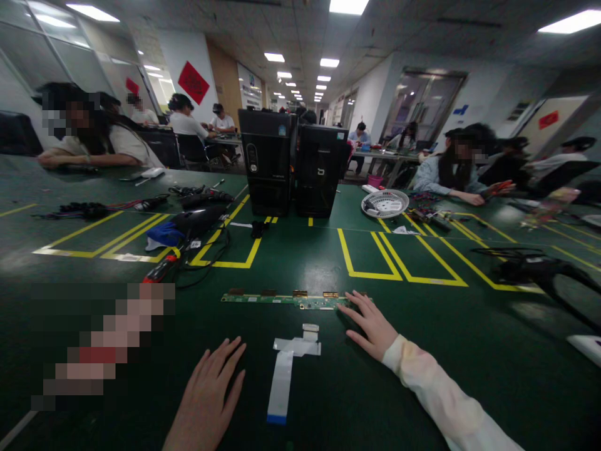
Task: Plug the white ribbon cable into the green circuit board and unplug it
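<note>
A long narrow green circuit board (286,299) lies flat on the green table (422,351) in front of me. My right hand (370,322) rests open on the table, fingers spread, its fingertips touching the board's right end. My left hand (209,391) lies open and flat on the table, fingers together, holding nothing. Between my hands lies a white flat ribbon cable (286,369) with a blue tip at its near end, just short of the board.
Two black computer towers (293,169) stand at the table's middle back. A white fan grille (385,203) lies to their right. Tools, cables and a blue cloth (164,235) lie at left, black cables (530,266) at right. Yellow tape outlines mark the table. Several people sit around.
</note>
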A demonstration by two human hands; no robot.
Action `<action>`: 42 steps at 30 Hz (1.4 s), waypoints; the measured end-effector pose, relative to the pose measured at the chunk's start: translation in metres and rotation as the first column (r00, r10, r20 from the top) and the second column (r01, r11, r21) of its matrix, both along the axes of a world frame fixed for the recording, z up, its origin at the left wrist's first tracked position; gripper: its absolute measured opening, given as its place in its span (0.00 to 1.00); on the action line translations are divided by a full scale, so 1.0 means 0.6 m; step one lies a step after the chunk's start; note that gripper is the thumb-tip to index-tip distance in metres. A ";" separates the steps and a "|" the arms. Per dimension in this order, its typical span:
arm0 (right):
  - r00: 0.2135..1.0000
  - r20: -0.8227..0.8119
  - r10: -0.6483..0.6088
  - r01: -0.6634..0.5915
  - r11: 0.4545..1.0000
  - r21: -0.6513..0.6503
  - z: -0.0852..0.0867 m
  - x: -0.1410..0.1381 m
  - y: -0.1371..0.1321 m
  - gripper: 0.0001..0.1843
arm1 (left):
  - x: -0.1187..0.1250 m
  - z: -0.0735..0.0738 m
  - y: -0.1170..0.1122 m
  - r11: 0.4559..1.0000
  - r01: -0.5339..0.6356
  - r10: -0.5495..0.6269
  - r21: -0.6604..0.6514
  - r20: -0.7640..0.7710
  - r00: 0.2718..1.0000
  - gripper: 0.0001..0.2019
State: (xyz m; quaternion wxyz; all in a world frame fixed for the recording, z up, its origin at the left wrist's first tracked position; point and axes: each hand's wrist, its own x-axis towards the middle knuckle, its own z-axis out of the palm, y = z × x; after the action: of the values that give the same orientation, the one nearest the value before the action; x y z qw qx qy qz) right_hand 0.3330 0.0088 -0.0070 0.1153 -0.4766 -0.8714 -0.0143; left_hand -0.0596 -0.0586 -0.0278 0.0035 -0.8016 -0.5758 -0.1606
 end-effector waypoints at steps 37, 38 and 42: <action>0.996 -0.086 -0.002 -0.002 0.999 -0.051 -0.017 -0.081 -0.052 0.28 | 0.222 0.060 0.008 0.953 0.301 -0.302 0.032 0.016 0.953 0.21; 0.997 -0.078 0.006 -0.011 0.998 -0.065 -0.016 -0.080 -0.052 0.28 | 0.225 0.061 0.009 0.953 0.301 -0.301 0.023 0.016 0.953 0.20; 0.997 -0.070 0.035 -0.043 0.992 -0.117 -0.008 -0.073 -0.046 0.30 | 0.232 0.060 0.010 0.953 0.302 -0.302 -0.026 0.021 0.953 0.20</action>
State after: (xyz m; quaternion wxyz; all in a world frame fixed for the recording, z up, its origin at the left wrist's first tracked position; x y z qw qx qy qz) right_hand 0.2891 -0.0190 -0.0120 0.1167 -0.4658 -0.8754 0.0557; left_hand 0.0795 -0.0524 0.0085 -0.0377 -0.8789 -0.4488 -0.1574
